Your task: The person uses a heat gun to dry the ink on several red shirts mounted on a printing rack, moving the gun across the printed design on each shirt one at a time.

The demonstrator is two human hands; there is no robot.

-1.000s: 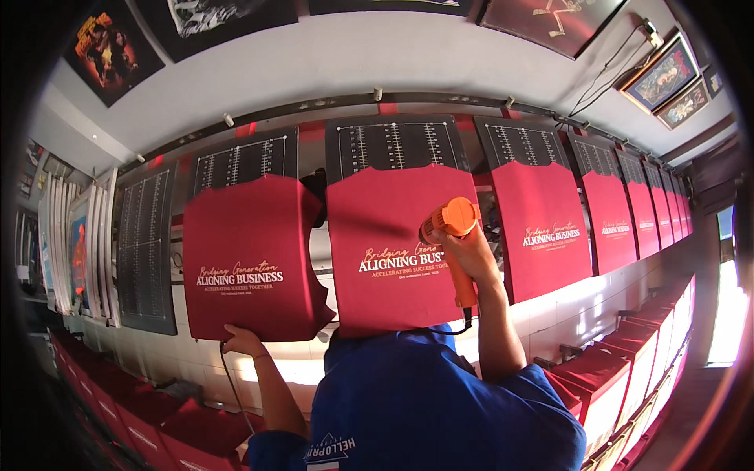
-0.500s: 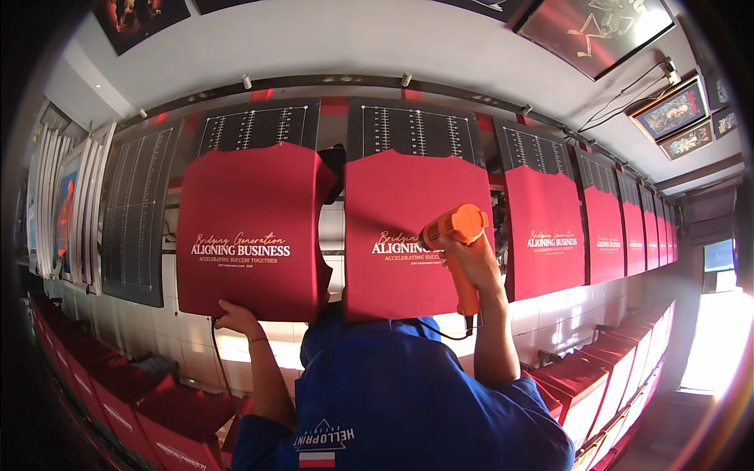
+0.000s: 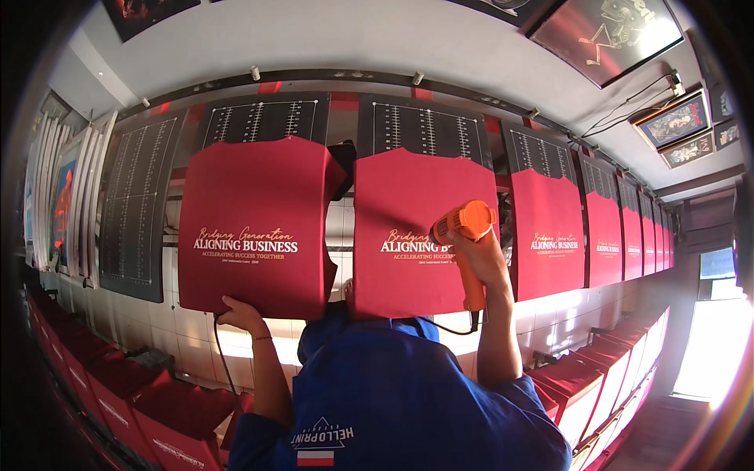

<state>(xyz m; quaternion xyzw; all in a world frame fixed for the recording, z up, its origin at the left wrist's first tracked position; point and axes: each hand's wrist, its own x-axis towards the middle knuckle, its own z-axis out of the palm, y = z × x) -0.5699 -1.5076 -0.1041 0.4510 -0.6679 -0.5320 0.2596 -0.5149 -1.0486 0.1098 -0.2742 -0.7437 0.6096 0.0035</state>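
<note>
In my right hand (image 3: 485, 261) is an orange heat gun (image 3: 470, 223), gripped by its handle over a red shirt panel (image 3: 424, 188). The gun's dark nozzle points left and hides the right part of the panel's white and gold print. A black cord (image 3: 454, 330) runs from the handle's lower end. At the lower edge of another red shirt panel (image 3: 251, 184), to the left, my left hand (image 3: 242, 315) is closed with its fingers curled. A thin black cord (image 3: 223, 353) hangs down from that hand. Both panels lie flat on black boards marked with white scales.
A bare black board (image 3: 141, 212) stands at the left, beside several upright frames (image 3: 67, 196). More boards with red panels (image 3: 547, 228) recede to the right. Behind me, on both sides, are further rows of red panels (image 3: 184, 416). A dark rail (image 3: 338, 76) runs along the far side.
The whole view has shifted slightly to the right. My right hand still holds the heat gun over the same print, and my left hand stays at the panel's edge.
</note>
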